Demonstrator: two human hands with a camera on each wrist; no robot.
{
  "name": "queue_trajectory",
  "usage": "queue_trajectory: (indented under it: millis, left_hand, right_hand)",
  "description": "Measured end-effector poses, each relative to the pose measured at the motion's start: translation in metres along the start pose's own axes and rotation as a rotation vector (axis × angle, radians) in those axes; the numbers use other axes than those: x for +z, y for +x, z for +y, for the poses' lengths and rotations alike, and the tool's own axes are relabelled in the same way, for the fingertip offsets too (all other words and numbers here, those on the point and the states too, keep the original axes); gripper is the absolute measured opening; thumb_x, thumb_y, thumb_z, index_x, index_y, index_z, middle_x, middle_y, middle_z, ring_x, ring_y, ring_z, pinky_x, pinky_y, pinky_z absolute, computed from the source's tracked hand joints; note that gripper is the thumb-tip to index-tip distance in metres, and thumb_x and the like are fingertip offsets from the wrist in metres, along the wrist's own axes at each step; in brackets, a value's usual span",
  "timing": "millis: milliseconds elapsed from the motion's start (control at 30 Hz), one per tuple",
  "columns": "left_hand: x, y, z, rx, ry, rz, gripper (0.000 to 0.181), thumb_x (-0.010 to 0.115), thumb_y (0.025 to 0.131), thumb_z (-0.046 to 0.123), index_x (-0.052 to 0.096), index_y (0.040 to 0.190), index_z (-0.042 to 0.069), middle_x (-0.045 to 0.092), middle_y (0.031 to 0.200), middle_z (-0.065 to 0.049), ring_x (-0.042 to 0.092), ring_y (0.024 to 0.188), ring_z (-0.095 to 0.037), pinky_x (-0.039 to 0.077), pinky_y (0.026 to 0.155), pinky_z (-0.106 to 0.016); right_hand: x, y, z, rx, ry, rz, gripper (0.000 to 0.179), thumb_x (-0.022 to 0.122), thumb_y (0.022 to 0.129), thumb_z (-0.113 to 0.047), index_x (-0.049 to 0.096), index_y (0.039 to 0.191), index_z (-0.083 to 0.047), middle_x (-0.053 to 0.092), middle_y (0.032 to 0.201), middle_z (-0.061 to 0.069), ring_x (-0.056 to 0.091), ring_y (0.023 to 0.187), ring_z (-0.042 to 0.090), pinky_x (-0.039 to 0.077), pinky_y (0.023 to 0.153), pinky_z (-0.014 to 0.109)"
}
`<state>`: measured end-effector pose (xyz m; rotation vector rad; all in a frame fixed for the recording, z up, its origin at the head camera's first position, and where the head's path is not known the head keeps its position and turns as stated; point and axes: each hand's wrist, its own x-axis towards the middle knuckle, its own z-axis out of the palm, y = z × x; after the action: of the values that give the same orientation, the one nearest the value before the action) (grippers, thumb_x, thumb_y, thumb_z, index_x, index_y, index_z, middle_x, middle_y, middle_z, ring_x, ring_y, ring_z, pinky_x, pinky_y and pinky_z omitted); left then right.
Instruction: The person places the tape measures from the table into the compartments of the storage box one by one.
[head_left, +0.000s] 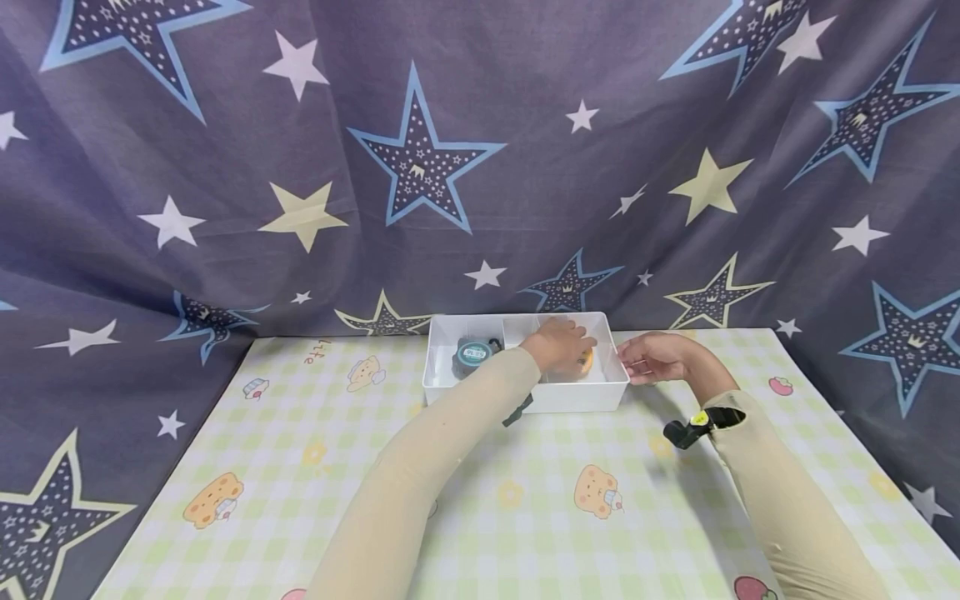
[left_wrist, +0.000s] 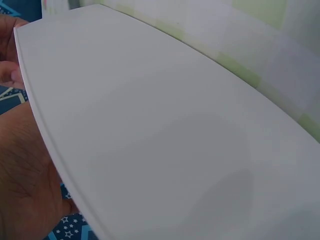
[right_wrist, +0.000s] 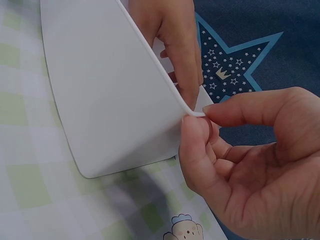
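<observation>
A white divided box [head_left: 525, 398] stands at the far edge of the table. In its left part lies a dark tape measure with a teal round face [head_left: 474, 354]. My left hand [head_left: 558, 343] reaches down into the right part, its fingers round an orange, round-edged thing [head_left: 586, 362] that is mostly hidden. In the left wrist view the box's white wall [left_wrist: 165, 120] covers what that hand holds. My right hand [right_wrist: 250, 155] pinches the rim at the box's right corner between thumb and fingers, seen closely in the right wrist view.
A green-checked cloth with cartoon prints covers the table [head_left: 525, 517]. A dark curtain with stars [head_left: 450, 267] hangs right behind the box. A black wrist camera [head_left: 686, 432] sits on the right forearm, below the hand.
</observation>
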<state>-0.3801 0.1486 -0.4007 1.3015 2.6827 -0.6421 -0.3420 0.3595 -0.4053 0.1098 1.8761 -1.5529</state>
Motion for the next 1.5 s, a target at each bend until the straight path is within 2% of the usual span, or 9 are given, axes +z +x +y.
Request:
queue_trajectory:
  millis: [133,367,600,967,1233,1400,1500]
  left_hand:
    - [-0.002,-0.001,0.000,-0.006,0.006,0.010,0.058,0.044,0.105,0.045,0.033,0.159,0.028,0.046,0.154,0.003,0.046,0.141,-0.018,0.040,0.116,-0.036]
    - [-0.003,-0.001,-0.002,-0.011,-0.048,0.002,0.061,0.045,0.105,0.045,0.030,0.161,0.026,0.039,0.161,0.001,0.038,0.149,-0.021,0.032,0.122,-0.044]
    - [-0.003,0.001,-0.004,-0.022,-0.073,-0.006,0.062,0.044,0.105,0.046,0.028,0.161,0.027,0.035,0.164,0.000,0.033,0.152,-0.021,0.030,0.123,-0.047]
    - [-0.001,0.000,-0.006,-0.017,-0.094,0.033,0.060,0.045,0.105,0.044,0.031,0.160,0.026,0.038,0.163,0.000,0.035,0.151,-0.023,0.030,0.123,-0.046]
    - [-0.008,-0.001,-0.007,-0.018,-0.119,0.042,0.060,0.043,0.106,0.044,0.029,0.161,0.027,0.033,0.166,-0.001,0.031,0.154,-0.023,0.027,0.124,-0.046]
    - [-0.008,0.001,-0.007,0.005,-0.084,0.092,0.061,0.046,0.105,0.045,0.031,0.160,0.026,0.038,0.163,-0.001,0.038,0.150,-0.022,0.033,0.121,-0.045]
    - [-0.008,0.002,-0.007,0.021,-0.061,0.129,0.060,0.047,0.105,0.046,0.032,0.160,0.026,0.041,0.161,-0.001,0.042,0.147,-0.022,0.036,0.118,-0.043]
  right_hand:
    - [0.000,0.001,-0.001,-0.004,-0.001,-0.006,0.020,0.043,0.104,-0.006,0.049,0.122,-0.003,0.065,0.086,-0.005,0.064,0.081,0.005,0.057,0.073,0.020]
    - [-0.001,0.003,0.000,0.004,-0.009,0.010,0.022,0.043,0.104,-0.006,0.047,0.125,0.000,0.064,0.087,-0.004,0.064,0.081,0.005,0.057,0.074,0.020]
    - [-0.001,0.004,-0.001,0.014,0.000,0.016,0.022,0.043,0.103,-0.006,0.046,0.124,0.001,0.063,0.087,-0.003,0.063,0.079,0.006,0.057,0.074,0.020]
    - [-0.003,0.006,-0.001,0.009,-0.009,-0.005,0.015,0.043,0.104,-0.007,0.051,0.117,-0.004,0.064,0.086,-0.004,0.063,0.079,0.005,0.057,0.073,0.019]
    - [-0.008,0.007,-0.001,0.025,-0.027,-0.001,0.022,0.043,0.104,-0.007,0.049,0.124,-0.001,0.065,0.086,-0.005,0.063,0.079,0.003,0.057,0.074,0.018]
    - [-0.013,0.006,0.001,0.020,-0.038,0.002,0.022,0.042,0.103,-0.006,0.049,0.123,0.000,0.065,0.085,-0.006,0.063,0.079,0.003,0.056,0.074,0.018]
    - [-0.016,0.004,0.002,0.022,-0.042,0.026,0.030,0.043,0.102,-0.006,0.045,0.131,0.004,0.064,0.086,-0.005,0.063,0.080,0.004,0.056,0.074,0.019]
